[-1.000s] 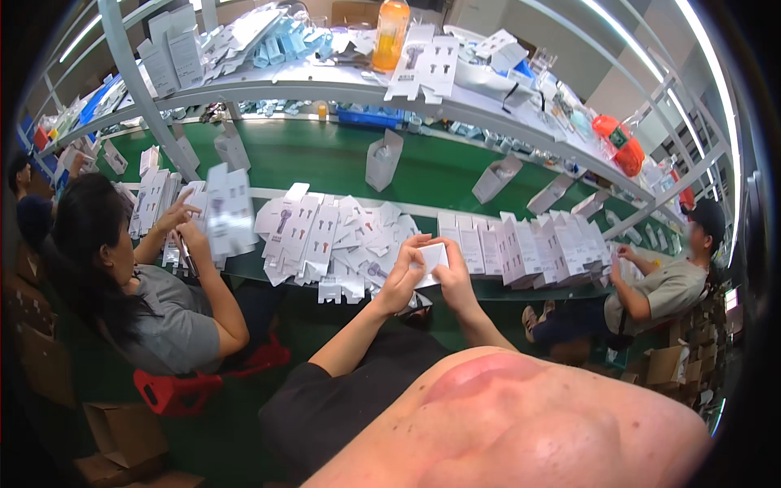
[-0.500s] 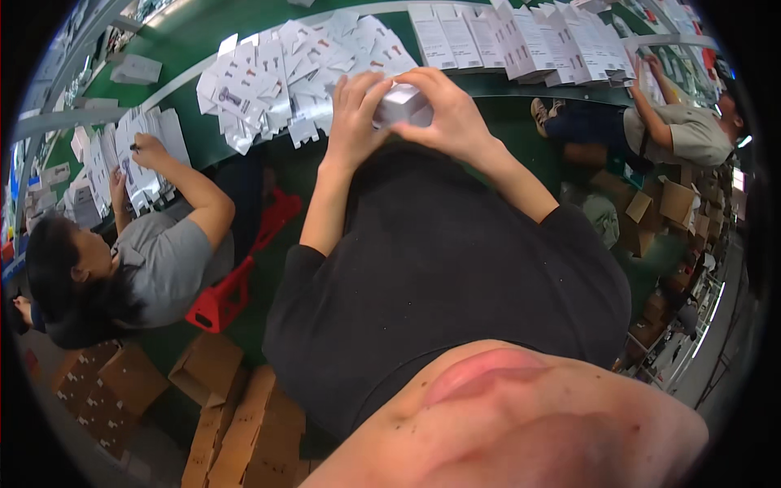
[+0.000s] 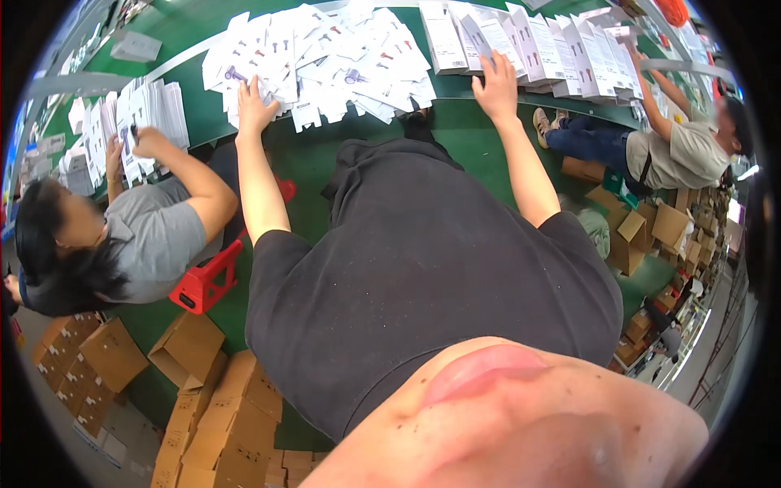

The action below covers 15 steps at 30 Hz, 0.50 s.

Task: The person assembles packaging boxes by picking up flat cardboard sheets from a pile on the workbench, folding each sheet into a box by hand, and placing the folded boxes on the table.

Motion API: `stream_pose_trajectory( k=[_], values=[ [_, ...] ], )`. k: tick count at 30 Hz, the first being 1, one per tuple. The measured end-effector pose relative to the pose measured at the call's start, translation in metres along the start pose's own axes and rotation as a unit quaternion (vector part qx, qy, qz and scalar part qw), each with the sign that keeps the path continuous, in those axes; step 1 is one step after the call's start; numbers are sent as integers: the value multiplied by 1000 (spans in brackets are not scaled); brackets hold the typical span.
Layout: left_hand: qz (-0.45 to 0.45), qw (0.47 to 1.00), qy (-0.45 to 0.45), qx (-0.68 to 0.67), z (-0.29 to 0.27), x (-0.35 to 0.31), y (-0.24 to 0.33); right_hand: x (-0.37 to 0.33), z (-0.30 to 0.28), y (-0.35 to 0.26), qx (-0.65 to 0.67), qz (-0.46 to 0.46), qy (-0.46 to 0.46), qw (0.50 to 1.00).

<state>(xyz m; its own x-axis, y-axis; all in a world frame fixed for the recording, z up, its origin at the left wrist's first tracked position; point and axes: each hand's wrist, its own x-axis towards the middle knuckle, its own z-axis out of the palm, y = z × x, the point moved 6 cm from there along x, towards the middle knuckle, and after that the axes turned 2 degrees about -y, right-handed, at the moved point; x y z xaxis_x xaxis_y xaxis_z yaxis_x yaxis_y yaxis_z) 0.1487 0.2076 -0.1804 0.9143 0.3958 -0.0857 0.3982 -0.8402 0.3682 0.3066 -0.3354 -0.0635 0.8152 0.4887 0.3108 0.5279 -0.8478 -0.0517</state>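
Note:
My left hand (image 3: 254, 104) lies with fingers spread on a loose heap of flat white carton blanks (image 3: 325, 57) on the green table (image 3: 199, 122). It holds nothing. My right hand (image 3: 496, 81) rests flat against a row of folded white boxes (image 3: 529, 45) standing along the table's near edge, fingers apart on their fronts. The two hands are wide apart, with my black shirt (image 3: 423, 268) between the arms. Nothing is gripped in either hand.
A person in a grey shirt (image 3: 146, 236) sits at my left on a red stool (image 3: 203, 281), handling white cards (image 3: 138, 122). Another person in a beige shirt (image 3: 679, 154) works at the right. Brown cardboard boxes (image 3: 187, 350) crowd the floor left, more boxes (image 3: 643, 236) right.
Both hands were together on a small white box in front of me. They have since spread apart to the table's piles, and the box is no longer in them.

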Motion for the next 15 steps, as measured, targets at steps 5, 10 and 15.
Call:
stream_pose_trajectory(
  k=[5,10,15],
  values=[
    [68,994,69,-45,1,-25,17,5,18,11,-83,95,-45,991],
    [26,995,89,-45,-28,-54,52,23,13,3,-114,146,-73,980],
    [80,981,169,-61,-124,-99,174,33,-22,-87,165,-65,-48,983]
  ],
)
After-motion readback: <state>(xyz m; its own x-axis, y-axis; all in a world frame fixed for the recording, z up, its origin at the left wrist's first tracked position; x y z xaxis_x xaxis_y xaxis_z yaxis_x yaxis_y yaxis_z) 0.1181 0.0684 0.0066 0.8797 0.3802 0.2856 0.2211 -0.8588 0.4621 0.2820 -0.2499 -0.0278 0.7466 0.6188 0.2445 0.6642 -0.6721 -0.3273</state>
